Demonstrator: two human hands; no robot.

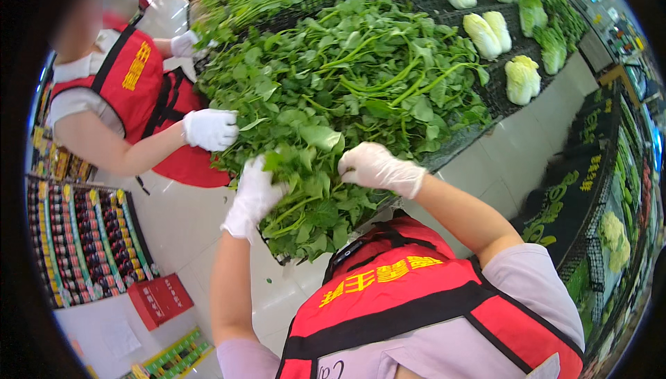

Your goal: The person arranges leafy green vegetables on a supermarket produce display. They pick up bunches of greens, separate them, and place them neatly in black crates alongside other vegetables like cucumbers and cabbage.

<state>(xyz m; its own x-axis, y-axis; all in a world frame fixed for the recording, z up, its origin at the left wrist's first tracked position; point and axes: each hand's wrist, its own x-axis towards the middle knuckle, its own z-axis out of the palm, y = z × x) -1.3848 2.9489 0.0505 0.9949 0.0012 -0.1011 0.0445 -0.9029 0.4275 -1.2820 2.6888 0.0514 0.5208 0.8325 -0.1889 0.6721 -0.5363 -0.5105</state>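
A large heap of leafy greens with long green stems (385,77) covers the display in front of me. My left hand (255,194), in a white glove, is at the heap's near left part, its fingers against some leaves; whether they grip any is unclear. At the right of the same leaves is my right hand (380,168), in a thin whitish glove, with its fingers curled in. What those fingers hold, if anything, is hidden. Between both hands lie loose leaves and stems (312,181).
A co-worker in a red apron (130,82) and white gloves stands at the left side of the heap. Napa cabbages (522,80) lie on black mesh at the upper right. Shelves of bottles (83,238) and a red box (160,301) are at lower left; another vegetable stand (562,186) is at right.
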